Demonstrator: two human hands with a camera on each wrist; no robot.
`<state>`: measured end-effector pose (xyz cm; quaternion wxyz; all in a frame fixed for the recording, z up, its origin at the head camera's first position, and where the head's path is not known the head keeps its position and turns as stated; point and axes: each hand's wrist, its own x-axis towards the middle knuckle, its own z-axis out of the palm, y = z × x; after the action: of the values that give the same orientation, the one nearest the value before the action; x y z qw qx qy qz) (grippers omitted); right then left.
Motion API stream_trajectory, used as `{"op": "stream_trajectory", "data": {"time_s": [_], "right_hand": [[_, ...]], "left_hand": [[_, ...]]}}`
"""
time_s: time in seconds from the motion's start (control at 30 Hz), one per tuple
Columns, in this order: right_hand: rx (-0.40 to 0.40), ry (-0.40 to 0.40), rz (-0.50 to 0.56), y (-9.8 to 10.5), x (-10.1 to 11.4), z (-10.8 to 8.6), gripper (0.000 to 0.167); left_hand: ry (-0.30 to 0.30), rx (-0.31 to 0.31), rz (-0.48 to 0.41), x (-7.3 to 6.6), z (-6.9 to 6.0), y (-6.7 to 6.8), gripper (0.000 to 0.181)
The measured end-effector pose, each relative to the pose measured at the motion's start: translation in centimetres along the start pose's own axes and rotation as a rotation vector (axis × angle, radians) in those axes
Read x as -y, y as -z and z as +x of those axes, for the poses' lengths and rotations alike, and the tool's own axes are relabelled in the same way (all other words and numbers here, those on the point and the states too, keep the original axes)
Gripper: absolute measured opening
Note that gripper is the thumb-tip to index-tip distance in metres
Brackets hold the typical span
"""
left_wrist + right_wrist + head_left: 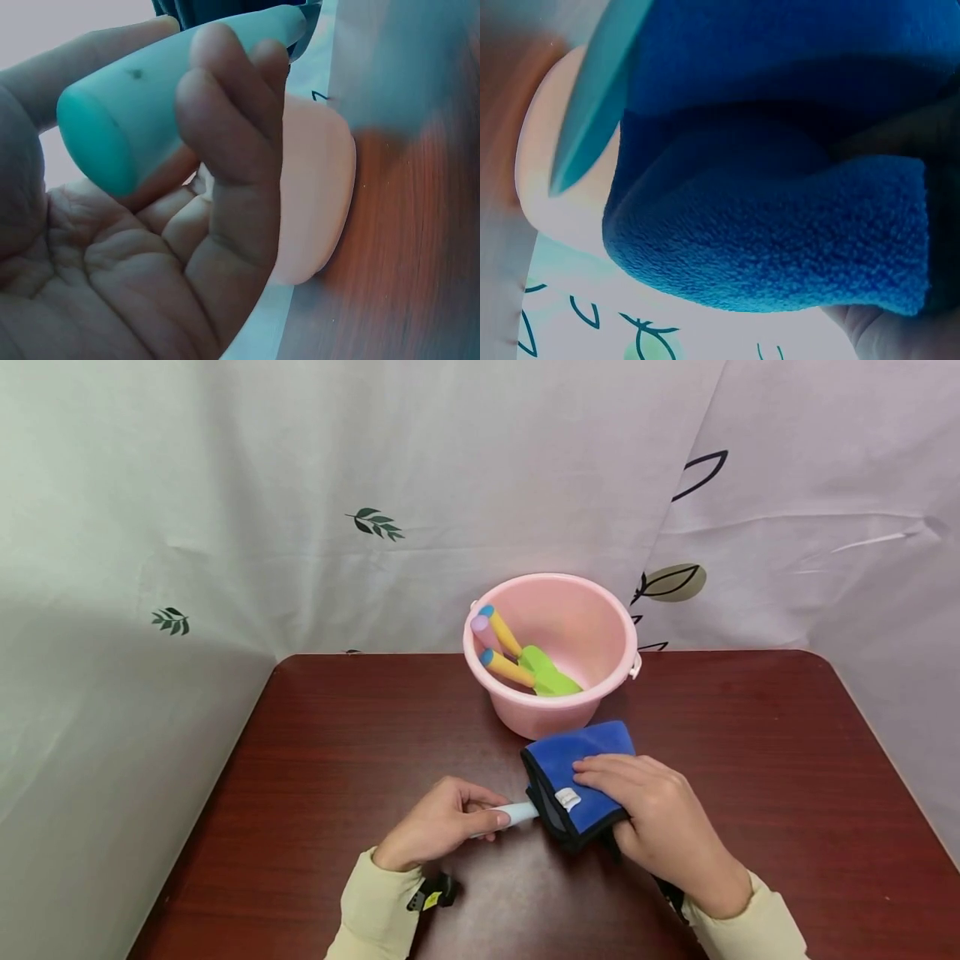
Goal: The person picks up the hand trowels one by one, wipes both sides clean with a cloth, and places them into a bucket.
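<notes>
Near the table's front, my left hand (440,820) pinches the pale blue handle (517,813) of a tool between thumb and fingers. The handle's rounded teal end (94,146) points toward the palm in the left wrist view. A folded blue cloth (592,747) with black edging and a white tag covers the tool's other end. My right hand (663,810) grips this cloth from the right, fingers on top and thumb underneath. In the right wrist view, a flat teal pointed piece (592,127) sticks out beside the fuzzy cloth; the rest of the tool's head is hidden.
Just behind the cloth stands a pink bucket (536,718) with white handle mounts. Inside lean toy tools with yellow handles (508,668), a lilac handle (483,631) and green heads (551,675). The dark red-brown table (337,735) meets a leaf-printed curtain (435,460) at the back.
</notes>
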<state>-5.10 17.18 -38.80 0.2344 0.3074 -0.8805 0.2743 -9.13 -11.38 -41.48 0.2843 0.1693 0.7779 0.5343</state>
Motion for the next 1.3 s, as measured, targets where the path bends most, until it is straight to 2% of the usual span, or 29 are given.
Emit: {"op": "stream_trajectory", "data": {"time_s": [0.23, 0.4, 0.73, 1.13, 1.3], "right_hand": [[0.068, 0.045, -0.013, -0.5, 0.0, -0.01, 0.058], [0.153, 0.063, -0.027, -0.77, 0.01, -0.09, 0.053], [0.309, 0.035, -0.062, -0.77, 0.06, 0.0, 0.049], [0.299, 0.001, -0.058, -0.45, -0.28, 0.03, 0.05], [0.319, -0.042, -0.075, -0.18, -0.43, 0.05, 0.049]], "left_hand": [[0.013, 0.004, -0.023, -0.4, -0.17, -0.01, 0.025], [0.007, 0.012, -0.026, -0.62, -0.27, 0.13, 0.026], [-0.03, 0.008, -0.006, -0.74, -0.39, 0.25, 0.024], [-0.03, 0.004, -0.006, -0.67, -0.39, 0.42, 0.026], [-0.031, 0.005, -0.015, -0.56, -0.37, 0.54, 0.027]]}}
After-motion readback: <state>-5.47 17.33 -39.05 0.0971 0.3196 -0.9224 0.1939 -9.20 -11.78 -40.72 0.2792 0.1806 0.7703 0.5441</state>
